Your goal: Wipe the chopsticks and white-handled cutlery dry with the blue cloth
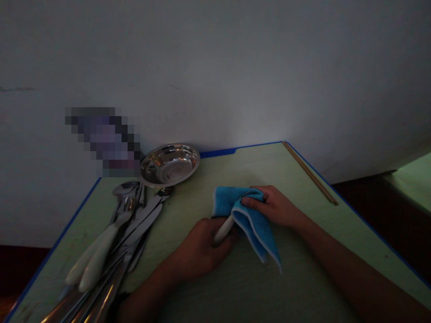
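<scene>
My left hand [207,244] is closed round a white handle [223,231] that slants up to the right. The other end of this utensil is covered by a blue cloth [257,229] with a pale edge, so its kind cannot be made out. Thumb on top, my right hand [274,206] pinches the folded cloth around that covered end. A loose flap of the cloth hangs down towards the table. Both hands are over the middle of the pale green table [262,166].
To the left lies a heap of metal cutlery [134,233], including white-handled pieces [94,264]. Behind it, by the wall, is a shiny steel dish [171,168]. Wooden chopsticks [310,172] lie along the right edge. A pixelated object [106,141] stands at the back left.
</scene>
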The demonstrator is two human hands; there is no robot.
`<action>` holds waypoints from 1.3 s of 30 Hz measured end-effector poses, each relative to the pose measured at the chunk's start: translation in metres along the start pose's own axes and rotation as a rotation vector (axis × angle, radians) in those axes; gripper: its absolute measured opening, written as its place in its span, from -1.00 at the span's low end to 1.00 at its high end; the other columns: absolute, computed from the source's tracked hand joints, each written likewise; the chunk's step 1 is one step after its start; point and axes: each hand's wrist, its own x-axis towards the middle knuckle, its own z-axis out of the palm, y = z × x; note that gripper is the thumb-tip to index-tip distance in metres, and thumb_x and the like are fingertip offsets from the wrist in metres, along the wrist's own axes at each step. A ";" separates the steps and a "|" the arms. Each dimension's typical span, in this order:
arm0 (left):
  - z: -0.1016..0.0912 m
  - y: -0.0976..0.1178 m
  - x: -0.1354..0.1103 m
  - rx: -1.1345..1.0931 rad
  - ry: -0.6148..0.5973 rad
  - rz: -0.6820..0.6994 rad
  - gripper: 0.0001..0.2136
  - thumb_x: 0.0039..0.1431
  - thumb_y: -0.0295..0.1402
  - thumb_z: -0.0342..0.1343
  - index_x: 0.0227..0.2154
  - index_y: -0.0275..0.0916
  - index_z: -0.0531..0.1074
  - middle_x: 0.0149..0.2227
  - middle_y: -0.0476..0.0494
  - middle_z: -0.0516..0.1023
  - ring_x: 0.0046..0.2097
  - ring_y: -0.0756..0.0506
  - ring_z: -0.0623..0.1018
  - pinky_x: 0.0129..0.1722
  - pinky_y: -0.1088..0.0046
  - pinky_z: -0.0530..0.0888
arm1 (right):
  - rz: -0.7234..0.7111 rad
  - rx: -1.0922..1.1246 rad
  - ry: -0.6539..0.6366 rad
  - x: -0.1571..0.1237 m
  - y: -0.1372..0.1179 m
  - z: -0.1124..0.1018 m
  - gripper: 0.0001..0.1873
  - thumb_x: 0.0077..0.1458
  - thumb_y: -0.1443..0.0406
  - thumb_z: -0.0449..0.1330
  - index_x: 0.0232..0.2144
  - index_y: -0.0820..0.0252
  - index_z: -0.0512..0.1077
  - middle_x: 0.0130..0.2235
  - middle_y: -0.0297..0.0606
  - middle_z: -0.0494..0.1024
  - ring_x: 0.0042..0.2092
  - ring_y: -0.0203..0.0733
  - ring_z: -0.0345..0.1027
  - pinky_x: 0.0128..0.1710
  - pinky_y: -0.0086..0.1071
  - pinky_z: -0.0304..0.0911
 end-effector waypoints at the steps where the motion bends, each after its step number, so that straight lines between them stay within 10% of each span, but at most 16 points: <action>1: 0.000 0.000 0.000 -0.010 0.001 0.002 -0.86 0.14 -0.38 -0.08 -0.49 -0.27 0.29 -0.53 0.08 0.29 -0.49 0.07 0.28 -0.48 0.58 0.24 | 0.001 -0.001 0.001 0.000 0.000 0.000 -0.68 0.07 0.11 0.06 -0.50 0.26 0.35 -0.53 -0.39 0.35 -0.49 -0.42 0.21 -0.53 -0.55 0.13; 39: 0.000 -0.002 -0.002 0.087 -0.002 0.000 -0.83 0.15 -0.35 -0.10 -0.48 -0.26 0.30 -0.56 0.09 0.25 -0.52 0.07 0.25 -0.50 0.57 0.21 | 0.037 0.005 -0.056 -0.001 -0.001 -0.003 -0.68 0.08 0.09 0.03 -0.46 0.24 0.33 -0.50 -0.37 0.34 -0.47 -0.38 0.21 -0.51 -0.51 0.14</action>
